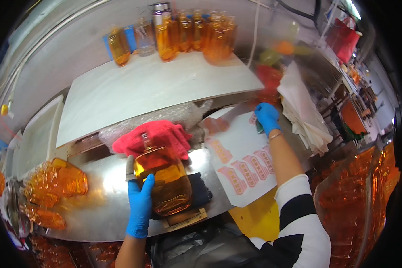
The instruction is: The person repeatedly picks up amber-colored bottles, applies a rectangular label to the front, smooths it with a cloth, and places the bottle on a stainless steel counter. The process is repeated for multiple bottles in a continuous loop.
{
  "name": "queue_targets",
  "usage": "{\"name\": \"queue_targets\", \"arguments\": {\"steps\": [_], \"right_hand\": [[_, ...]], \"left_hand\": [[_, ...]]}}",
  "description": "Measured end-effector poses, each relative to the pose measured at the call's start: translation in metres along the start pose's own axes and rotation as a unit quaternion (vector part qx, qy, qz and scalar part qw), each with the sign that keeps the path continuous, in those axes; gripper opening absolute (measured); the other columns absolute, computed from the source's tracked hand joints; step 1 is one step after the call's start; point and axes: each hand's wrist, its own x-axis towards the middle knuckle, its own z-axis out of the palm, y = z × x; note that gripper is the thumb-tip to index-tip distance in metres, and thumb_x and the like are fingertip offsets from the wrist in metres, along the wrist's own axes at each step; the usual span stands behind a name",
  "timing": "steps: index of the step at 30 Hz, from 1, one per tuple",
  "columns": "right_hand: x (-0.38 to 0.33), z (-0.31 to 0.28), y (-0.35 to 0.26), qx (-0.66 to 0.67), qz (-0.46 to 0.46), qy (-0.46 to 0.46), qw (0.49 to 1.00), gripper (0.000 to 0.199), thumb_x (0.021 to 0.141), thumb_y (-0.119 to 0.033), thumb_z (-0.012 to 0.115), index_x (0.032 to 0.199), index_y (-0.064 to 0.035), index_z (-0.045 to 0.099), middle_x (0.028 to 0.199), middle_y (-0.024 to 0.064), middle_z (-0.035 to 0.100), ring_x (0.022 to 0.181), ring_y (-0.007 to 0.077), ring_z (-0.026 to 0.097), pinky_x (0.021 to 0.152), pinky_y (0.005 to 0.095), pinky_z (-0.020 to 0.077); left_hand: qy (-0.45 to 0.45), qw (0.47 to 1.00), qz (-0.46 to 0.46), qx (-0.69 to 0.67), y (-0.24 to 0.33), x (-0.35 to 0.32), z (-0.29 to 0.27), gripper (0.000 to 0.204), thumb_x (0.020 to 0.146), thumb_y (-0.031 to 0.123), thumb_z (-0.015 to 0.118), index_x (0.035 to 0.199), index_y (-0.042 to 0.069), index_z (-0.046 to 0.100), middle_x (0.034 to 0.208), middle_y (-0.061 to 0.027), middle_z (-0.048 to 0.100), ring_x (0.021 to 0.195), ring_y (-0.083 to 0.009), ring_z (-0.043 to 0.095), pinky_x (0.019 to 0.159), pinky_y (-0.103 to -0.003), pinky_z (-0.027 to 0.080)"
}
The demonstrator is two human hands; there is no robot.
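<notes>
My left hand [140,203], in a blue glove with a greyish wrap on one fingertip, grips an amber glass bottle [172,190] by its side. The bottle lies tilted, its neck resting against a crumpled red cloth [125,145] and its base toward me. Beneath it are a dark folded cloth [203,192] and a small wooden block [187,219]. My right hand [268,117], also blue-gloved, is closed at the upper right of a white sheet [228,196] bearing several pink-and-gold printed decals [232,178]. A bit of dark green shows under its fingers; what it is cannot be made out.
Several amber bottles [60,178] lie at the left of the metal bench. More stand on a raised white board [165,85] at the back. Bubble wrap [165,118] lies below that board. White paper sheets [303,111] hang at right, above bagged amber bottles [348,210].
</notes>
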Motion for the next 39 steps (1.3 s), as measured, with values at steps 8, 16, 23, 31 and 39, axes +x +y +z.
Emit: {"name": "queue_targets", "arguments": {"steps": [8, 16, 23, 31, 39], "right_hand": [[-0.144, -0.108, -0.123, 0.355, -0.201, -0.075, 0.910, 0.011, 0.076, -0.014, 0.065, 0.084, -0.0084, 0.070, 0.082, 0.0093, 0.066, 0.068, 0.0220, 0.061, 0.065, 0.0288, 0.0472], [-0.198, -0.114, -0.235, 0.481, -0.271, -0.443, 0.706, 0.015, 0.077, -0.008, 0.066, 0.091, -0.0044, 0.069, 0.081, 0.0055, 0.066, 0.074, 0.0107, 0.060, 0.066, 0.0242, 0.0474], [-0.183, -0.084, -0.254, 0.407, -0.335, -0.122, 0.841, 0.026, 0.073, -0.024, 0.072, 0.087, -0.0056, 0.061, 0.079, 0.0094, 0.058, 0.074, 0.0219, 0.059, 0.064, 0.0315, 0.0477], [-0.243, -0.087, -0.210, 0.410, -0.075, -0.309, 0.855, 0.044, 0.068, -0.029, 0.079, 0.071, -0.0094, 0.040, 0.066, -0.0015, 0.038, 0.063, 0.0071, 0.036, 0.054, 0.0235, 0.0351], [-0.266, -0.068, -0.219, 0.517, 0.007, -0.238, 0.822, 0.041, 0.071, -0.018, 0.078, 0.069, -0.0106, 0.037, 0.065, -0.0041, 0.035, 0.060, 0.0044, 0.033, 0.053, 0.0208, 0.0330]], "left_hand": [[-0.001, 0.993, 0.036, 0.113, -0.014, -0.019, -0.012, 0.060, 0.089, 0.002, 0.045, 0.141, 0.001, 0.015, 0.139, -0.0149, 0.028, 0.123, -0.0229, 0.036, 0.100, -0.032, 0.034], [-0.037, 0.999, -0.025, -0.003, 0.002, -0.023, -0.011, 0.067, 0.086, 0.011, 0.054, 0.139, 0.000, 0.015, 0.134, -0.0160, 0.034, 0.117, -0.0247, 0.044, 0.098, -0.035, 0.037], [-0.053, 0.982, 0.019, 0.180, -0.011, -0.023, -0.004, 0.088, 0.078, 0.002, 0.064, 0.141, 0.006, 0.003, 0.129, -0.0159, 0.037, 0.114, -0.0247, 0.047, 0.094, -0.035, 0.042], [-0.012, 0.992, -0.106, 0.068, 0.023, 0.023, -0.001, 0.056, 0.077, 0.014, 0.070, 0.120, -0.003, 0.039, 0.109, -0.0121, 0.054, 0.096, -0.0182, 0.056, 0.081, -0.030, 0.048], [0.041, 0.991, -0.088, 0.093, 0.019, 0.035, 0.004, 0.046, 0.079, 0.024, 0.070, 0.110, 0.000, 0.046, 0.099, -0.0104, 0.059, 0.087, -0.0165, 0.059, 0.073, -0.028, 0.050]]}}
